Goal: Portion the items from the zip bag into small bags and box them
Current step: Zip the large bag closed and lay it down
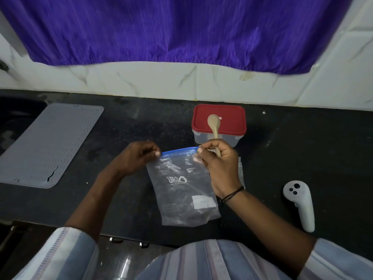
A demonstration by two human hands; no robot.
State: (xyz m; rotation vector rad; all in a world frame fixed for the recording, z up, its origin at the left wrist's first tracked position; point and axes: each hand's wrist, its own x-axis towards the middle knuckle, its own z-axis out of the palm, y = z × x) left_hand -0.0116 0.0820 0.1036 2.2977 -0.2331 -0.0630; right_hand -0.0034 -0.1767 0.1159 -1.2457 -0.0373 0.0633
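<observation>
A clear zip bag [182, 190] with a blue zip strip hangs over the black counter, dark contents settled at its bottom. My left hand [139, 156] pinches the left end of the zip strip. My right hand [219, 166] pinches the right end and also holds a wooden spoon [214, 123], whose bowl points up and away. Behind the spoon stands a clear plastic box with a red lid [232, 120], closed. Small clear bags [240, 172] lie partly hidden under my right hand.
A grey ribbed mat [48, 144] lies at the left of the counter. A white hand controller [300, 203] rests at the right. A white tiled wall and a purple curtain [181, 29] rise behind the counter.
</observation>
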